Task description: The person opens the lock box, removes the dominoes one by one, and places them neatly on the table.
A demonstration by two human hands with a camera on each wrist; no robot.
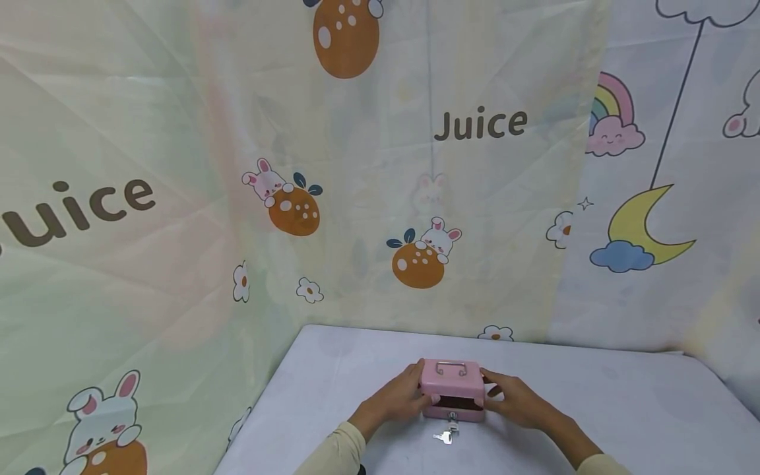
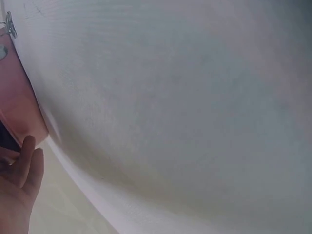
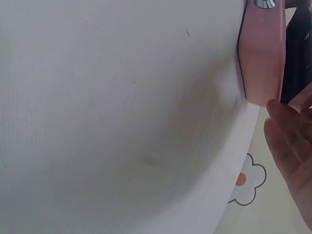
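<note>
A small pink cash box (image 1: 452,382) stands on the table, its lid part-way raised and a dark gap showing at the front. My left hand (image 1: 401,394) grips the lid's left side, thumb at the front corner, fingers along the side. On the opposite side my right hand (image 1: 518,400) holds the lid, its thumb by the front right corner. A metal carry handle (image 1: 451,367) sits on top. Keys (image 1: 445,436) hang from the front lock and rest on the tabletop. In both wrist views fingertips touch the box's sides; the inside is dark and cannot be made out.
The white-covered table (image 1: 332,369) extends on both sides of the box. Printed cloth hangings (image 1: 368,165) with rabbits, oranges and flowers rise behind its far edge and along the left. Another hanging with a moon (image 1: 632,218) covers the right.
</note>
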